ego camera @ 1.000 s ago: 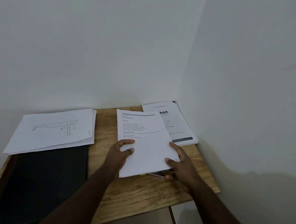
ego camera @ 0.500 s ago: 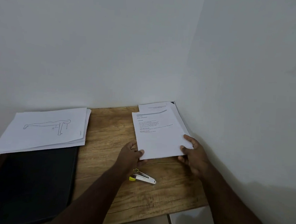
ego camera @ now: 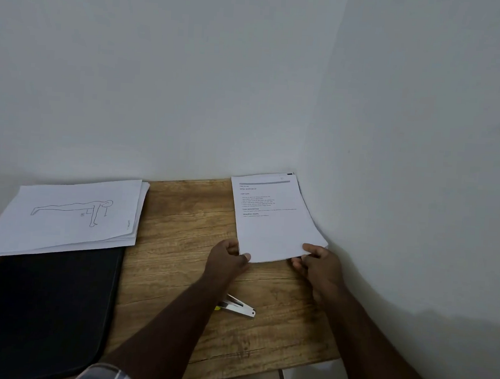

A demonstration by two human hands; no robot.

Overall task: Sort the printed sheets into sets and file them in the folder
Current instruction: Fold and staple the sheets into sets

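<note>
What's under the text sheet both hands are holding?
Under the text sheet, held by the left hand and right hand, more sheet edges show along its right side. Their print is covered.

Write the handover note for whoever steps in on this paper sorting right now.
Left hand and right hand each pinch a near corner of the text sheets, laid on the pile in the far right corner of the table.
The push-up drawing set lies far left, overlapping the black folder.
The stapler lies near the left forearm.
Nothing filed yet; the folder is shut.
</note>
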